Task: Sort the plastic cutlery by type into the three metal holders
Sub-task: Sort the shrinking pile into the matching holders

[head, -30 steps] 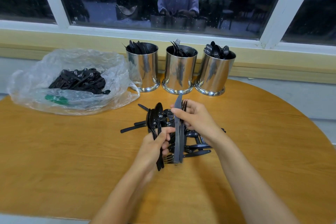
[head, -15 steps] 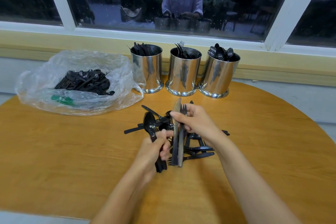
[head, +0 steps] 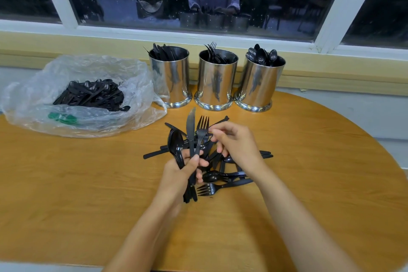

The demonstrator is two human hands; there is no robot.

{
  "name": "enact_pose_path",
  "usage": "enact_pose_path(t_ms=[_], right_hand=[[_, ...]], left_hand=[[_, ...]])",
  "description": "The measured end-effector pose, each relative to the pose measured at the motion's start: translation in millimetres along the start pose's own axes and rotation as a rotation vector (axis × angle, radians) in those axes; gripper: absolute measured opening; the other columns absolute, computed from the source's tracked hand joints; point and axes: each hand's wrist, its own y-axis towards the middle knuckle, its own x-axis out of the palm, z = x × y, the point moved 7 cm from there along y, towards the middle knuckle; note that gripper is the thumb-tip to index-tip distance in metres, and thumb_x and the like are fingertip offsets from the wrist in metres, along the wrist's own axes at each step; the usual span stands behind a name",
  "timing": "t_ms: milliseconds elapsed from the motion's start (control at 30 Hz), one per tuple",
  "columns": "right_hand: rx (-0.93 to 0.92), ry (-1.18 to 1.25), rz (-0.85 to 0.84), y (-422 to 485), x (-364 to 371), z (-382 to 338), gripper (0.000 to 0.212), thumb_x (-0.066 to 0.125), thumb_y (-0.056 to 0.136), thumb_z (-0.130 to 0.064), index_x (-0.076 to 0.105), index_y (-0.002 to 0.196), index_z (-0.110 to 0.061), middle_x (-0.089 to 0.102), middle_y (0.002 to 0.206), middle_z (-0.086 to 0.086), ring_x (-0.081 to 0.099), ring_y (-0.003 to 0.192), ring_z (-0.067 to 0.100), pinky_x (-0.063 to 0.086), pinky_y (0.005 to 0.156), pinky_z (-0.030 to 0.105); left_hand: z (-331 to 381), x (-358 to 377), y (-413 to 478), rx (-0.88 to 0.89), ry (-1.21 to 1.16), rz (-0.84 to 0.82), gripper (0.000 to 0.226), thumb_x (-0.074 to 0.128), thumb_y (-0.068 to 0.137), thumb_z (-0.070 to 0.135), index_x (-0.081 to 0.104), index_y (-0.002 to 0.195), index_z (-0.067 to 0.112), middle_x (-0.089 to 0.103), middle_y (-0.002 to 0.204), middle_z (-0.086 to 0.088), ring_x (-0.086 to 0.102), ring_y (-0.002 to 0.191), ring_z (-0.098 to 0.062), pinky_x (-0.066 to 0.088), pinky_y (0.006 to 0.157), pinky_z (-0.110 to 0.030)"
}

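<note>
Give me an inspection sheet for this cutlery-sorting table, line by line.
Surface: round wooden table, orange-brown grain.
Job's things: three shiny metal holders in a row at the back: left holder has knives, middle holder forks, right holder spoons. In front of them lies a loose pile of black plastic cutlery.
Clutter: clear plastic bag at the left, holding more black cutlery and something green.
Grippers: left hand grips a black spoon, knife and fork upright over the pile; right hand is beside the fork, fingers curled, grip unclear.
Cables: nothing seen.
Surroundings: white-framed window behind, its dark glass reflecting the person; yellow sill.
</note>
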Motion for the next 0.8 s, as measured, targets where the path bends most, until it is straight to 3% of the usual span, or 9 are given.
enact_pose_path(t_ms=[167, 267, 333, 400, 467, 567, 667, 800], right_hand=[[0.089, 0.079, -0.028, -5.0, -2.8, 15.7, 0.012, 0.061, 0.095, -0.017, 0.067, 0.091, -0.007, 0.067, 0.077, 0.005, 0.053, 0.053, 0.009, 0.046, 0.051, 0.023], [0.106, 0.086, -0.016, -6.3, -10.1, 23.3, 0.015, 0.063, 0.093, -0.013, 0.065, 0.087, 0.001, 0.066, 0.072, 0.003, 0.053, 0.051, 0.005, 0.045, 0.051, 0.021], [0.112, 0.077, -0.012, -6.2, -21.0, 30.1, 0.009, 0.063, 0.093, -0.011, 0.069, 0.092, -0.005, 0.069, 0.077, 0.004, 0.056, 0.057, 0.006, 0.046, 0.051, 0.020], [0.125, -0.098, 0.049, -4.3, -43.9, 45.6, 0.009, 0.064, 0.092, -0.012, 0.071, 0.098, -0.014, 0.071, 0.087, 0.002, 0.061, 0.069, 0.007, 0.046, 0.056, 0.016], [0.139, -0.426, 0.126, -4.3, -74.8, 66.5, 0.016, 0.065, 0.091, -0.012, 0.071, 0.105, -0.015, 0.068, 0.098, -0.004, 0.060, 0.083, 0.008, 0.043, 0.069, 0.013], [0.114, -0.726, 0.103, -8.5, -102.1, 91.9, 0.025, 0.067, 0.090, -0.013, 0.071, 0.114, -0.015, 0.065, 0.107, 0.000, 0.059, 0.099, 0.019, 0.043, 0.086, 0.027], [0.090, -0.864, 0.038, -12.7, -103.1, 101.6, 0.033, 0.064, 0.091, -0.020, 0.066, 0.124, -0.020, 0.063, 0.120, -0.002, 0.050, 0.113, 0.021, 0.037, 0.093, 0.033], [-0.013, -0.961, 0.021, -12.8, -97.2, 96.5, 0.032, 0.058, 0.096, -0.024, 0.064, 0.127, -0.021, 0.062, 0.119, -0.005, 0.049, 0.110, 0.019, 0.044, 0.091, 0.035]], left_hand=[[-4.4, 4.5, 6.3, -0.002, 0.090, -0.056, 0.009, 0.052, 0.100, 0.007, 0.059, 0.105, 0.007, 0.076, 0.088, -0.010, 0.051, 0.050, -0.010, 0.042, 0.049, -0.020], [-9.2, 9.7, 7.9, -0.008, 0.091, -0.057, 0.008, 0.051, 0.101, 0.008, 0.058, 0.100, 0.006, 0.077, 0.087, -0.008, 0.057, 0.054, -0.009, 0.048, 0.052, -0.019], [-11.2, 8.4, 10.0, -0.012, 0.047, -0.030, 0.010, 0.050, 0.101, 0.011, 0.057, 0.100, 0.004, 0.077, 0.087, -0.005, 0.060, 0.056, -0.009, 0.050, 0.054, -0.019], [-12.9, 1.5, 14.9, -0.007, 0.025, 0.014, 0.014, 0.049, 0.102, 0.011, 0.058, 0.106, 0.002, 0.076, 0.079, -0.002, 0.056, 0.053, -0.008, 0.047, 0.051, -0.019], [-14.5, -6.8, 21.0, 0.002, -0.007, 0.050, 0.018, 0.047, 0.102, 0.010, 0.059, 0.113, 0.002, 0.072, 0.072, 0.001, 0.048, 0.050, -0.008, 0.042, 0.048, -0.019], [-18.7, -13.5, 28.7, -0.011, -0.096, 0.061, 0.022, 0.044, 0.103, 0.008, 0.061, 0.118, 0.006, 0.063, 0.067, 0.003, 0.039, 0.050, -0.007, 0.036, 0.046, -0.018], [-23.7, -13.7, 32.9, -0.035, -0.124, 0.056, 0.024, 0.044, 0.104, 0.009, 0.061, 0.120, 0.006, 0.059, 0.068, 0.003, 0.038, 0.051, -0.007, 0.035, 0.046, -0.018], [-27.7, -13.8, 34.9, -0.044, -0.116, 0.068, 0.024, 0.046, 0.103, 0.012, 0.061, 0.122, 0.006, 0.061, 0.069, 0.002, 0.038, 0.053, -0.009, 0.035, 0.047, -0.019]])
